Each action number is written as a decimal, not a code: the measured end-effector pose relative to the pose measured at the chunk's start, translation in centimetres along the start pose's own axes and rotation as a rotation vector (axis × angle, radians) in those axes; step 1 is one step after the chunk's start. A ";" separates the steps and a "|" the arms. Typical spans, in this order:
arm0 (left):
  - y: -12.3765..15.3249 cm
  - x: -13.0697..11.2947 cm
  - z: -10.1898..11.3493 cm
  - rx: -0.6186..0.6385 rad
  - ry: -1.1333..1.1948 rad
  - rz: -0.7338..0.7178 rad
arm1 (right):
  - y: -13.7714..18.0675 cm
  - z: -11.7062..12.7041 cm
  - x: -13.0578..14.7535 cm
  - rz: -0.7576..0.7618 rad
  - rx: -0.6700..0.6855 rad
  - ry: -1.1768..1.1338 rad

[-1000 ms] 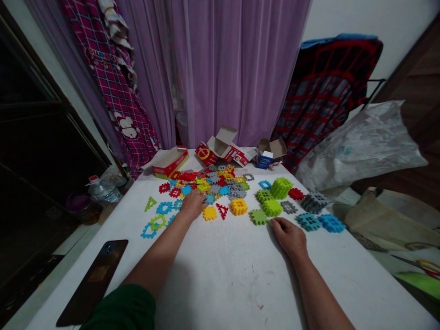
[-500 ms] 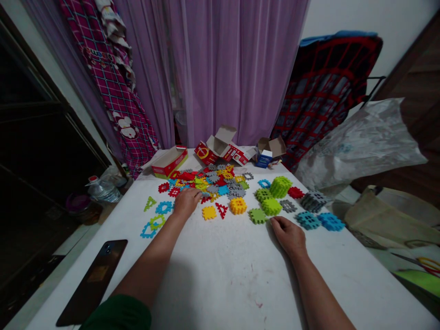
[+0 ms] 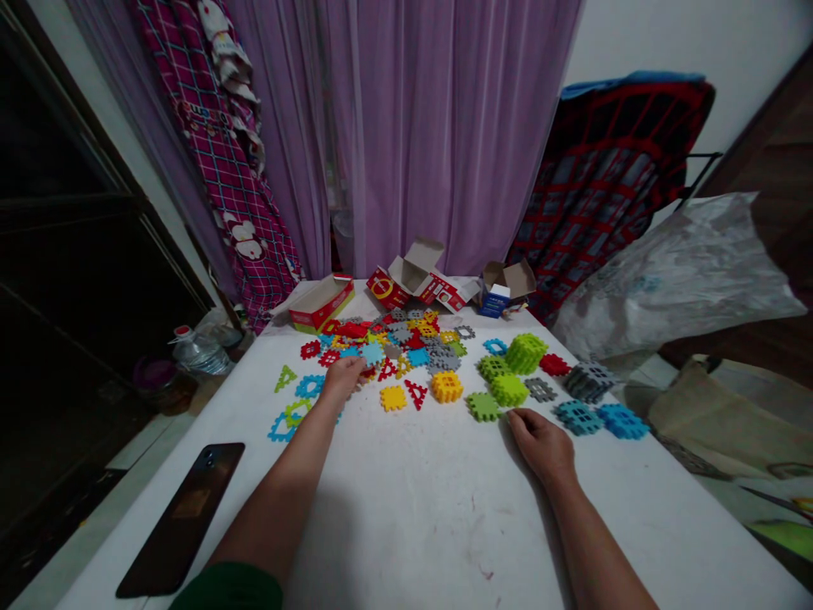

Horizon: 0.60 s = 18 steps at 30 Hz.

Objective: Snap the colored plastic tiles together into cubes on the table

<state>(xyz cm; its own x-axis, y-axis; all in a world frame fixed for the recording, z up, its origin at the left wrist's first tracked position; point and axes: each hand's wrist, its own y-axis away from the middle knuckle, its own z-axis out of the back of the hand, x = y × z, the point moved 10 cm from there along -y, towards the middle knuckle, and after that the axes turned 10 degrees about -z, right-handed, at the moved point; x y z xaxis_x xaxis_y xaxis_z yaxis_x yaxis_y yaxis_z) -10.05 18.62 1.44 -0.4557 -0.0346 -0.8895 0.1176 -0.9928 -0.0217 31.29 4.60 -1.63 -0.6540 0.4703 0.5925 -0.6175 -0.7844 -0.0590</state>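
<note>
A heap of flat plastic waffle pieces (image 3: 406,339) in red, yellow, blue, grey and green lies at the far middle of the white table (image 3: 419,517). My left hand (image 3: 343,379) rests at the heap's near left edge, fingers curled over a light blue piece (image 3: 373,352). My right hand (image 3: 539,440) lies on the table with fingers curled, just near a flat green piece (image 3: 483,406) and a green cube (image 3: 509,389). Whether the right hand holds anything is hidden.
A yellow cube (image 3: 447,386), a bigger green cube (image 3: 526,352), grey (image 3: 588,381) and blue blocks (image 3: 622,421) stand to the right. A dark phone (image 3: 184,517) lies near left. Opened cartons (image 3: 412,280) sit at the table's far edge. A plastic bag (image 3: 673,271) bulges at right.
My left hand has drawn back a little to the left along the heap's edge. My right hand has stayed in place. The view has shifted slightly.
</note>
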 end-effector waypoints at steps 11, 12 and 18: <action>0.9 0.4 2.7 0.083 -0.061 -0.005 | -0.1 0.0 -0.1 0.009 -0.004 -0.009; 1.4 0.9 2.7 0.091 -0.086 -0.003 | -0.1 0.1 -0.1 0.012 -0.011 -0.013; 4.4 3.0 1.9 0.132 -0.285 -0.004 | 0.0 0.1 0.1 0.019 -0.005 0.005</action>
<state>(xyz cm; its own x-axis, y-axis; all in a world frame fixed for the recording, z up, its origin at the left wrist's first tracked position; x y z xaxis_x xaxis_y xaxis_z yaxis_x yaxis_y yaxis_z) -12.54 13.91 -0.47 -0.6872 -0.0428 -0.7252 0.0083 -0.9987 0.0511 31.31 4.61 -1.49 -0.6676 0.4575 0.5873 -0.6072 -0.7911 -0.0739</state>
